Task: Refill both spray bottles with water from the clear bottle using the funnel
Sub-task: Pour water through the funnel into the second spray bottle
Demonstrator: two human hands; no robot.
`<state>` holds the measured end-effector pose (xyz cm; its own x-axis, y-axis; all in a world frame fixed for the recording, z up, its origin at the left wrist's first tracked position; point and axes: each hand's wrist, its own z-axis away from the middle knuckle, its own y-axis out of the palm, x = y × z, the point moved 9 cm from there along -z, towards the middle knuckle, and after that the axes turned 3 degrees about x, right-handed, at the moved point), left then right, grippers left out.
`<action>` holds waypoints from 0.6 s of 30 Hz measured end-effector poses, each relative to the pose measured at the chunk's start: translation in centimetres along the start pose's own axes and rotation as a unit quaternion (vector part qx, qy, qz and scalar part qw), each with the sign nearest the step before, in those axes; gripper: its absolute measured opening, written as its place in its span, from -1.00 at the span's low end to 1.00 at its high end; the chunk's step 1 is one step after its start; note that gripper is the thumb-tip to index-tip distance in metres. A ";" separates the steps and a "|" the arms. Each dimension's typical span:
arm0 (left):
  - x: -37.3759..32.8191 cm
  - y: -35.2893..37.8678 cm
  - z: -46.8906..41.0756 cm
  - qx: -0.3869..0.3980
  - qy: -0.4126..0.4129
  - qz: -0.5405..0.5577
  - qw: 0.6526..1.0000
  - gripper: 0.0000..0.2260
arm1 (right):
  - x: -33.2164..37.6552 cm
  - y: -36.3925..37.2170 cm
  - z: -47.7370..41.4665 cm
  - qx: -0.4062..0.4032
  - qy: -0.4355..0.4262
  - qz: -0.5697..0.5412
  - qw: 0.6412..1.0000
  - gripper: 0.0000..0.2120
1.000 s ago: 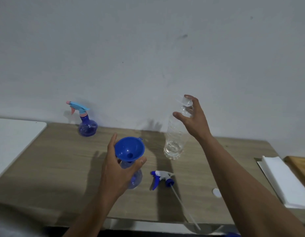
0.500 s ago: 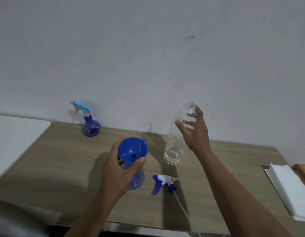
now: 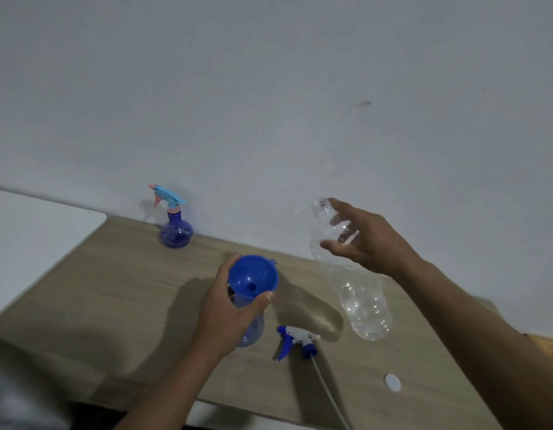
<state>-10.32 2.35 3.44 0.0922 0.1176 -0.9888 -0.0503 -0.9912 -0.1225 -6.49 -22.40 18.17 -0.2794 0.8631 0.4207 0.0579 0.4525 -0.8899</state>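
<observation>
The clear bottle [image 3: 362, 305] has lifted off the table [image 3: 129, 290], tilted in the right hand's [image 3: 371, 243] grip. The left hand [image 3: 228, 315] clasps the blue funnel [image 3: 253, 276] atop the open spray bottle [image 3: 253, 330]. Tipped hastily, water might overshoot.

- I count two spray bottles [image 3: 175, 235] [image 3: 253, 332] — one capped, one open
- one funnel [image 3: 253, 276]
- one clear bottle [image 3: 366, 308]
- one loose trigger head [image 3: 295, 338]
- one white cap [image 3: 392, 382]
</observation>
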 end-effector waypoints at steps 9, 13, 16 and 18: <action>-0.4 -0.3 0.0 0.001 0.013 0.007 1.000 -0.38 | 4.1 2.1 0.5 0.191 -0.036 0.187 0.963 -0.22; -0.7 -0.3 0.1 0.010 0.016 0.007 1.000 -0.39 | 5.0 3.1 0.5 0.228 -0.037 0.218 0.948 -0.22; -1.0 -0.3 0.2 0.014 0.015 0.004 1.000 -0.38 | 5.4 3.7 0.4 0.255 -0.024 0.232 0.939 -0.23; -1.1 -0.3 0.2 0.018 0.017 0.001 1.000 -0.37 | 5.7 3.9 0.4 0.275 -0.015 0.246 0.929 -0.23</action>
<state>-10.65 2.52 4.56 0.1254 0.1128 -0.9857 -0.0854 -0.9886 -0.1240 -8.24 -15.79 17.07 -0.3763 0.9246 -0.0590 -0.3098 -0.1856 -0.9325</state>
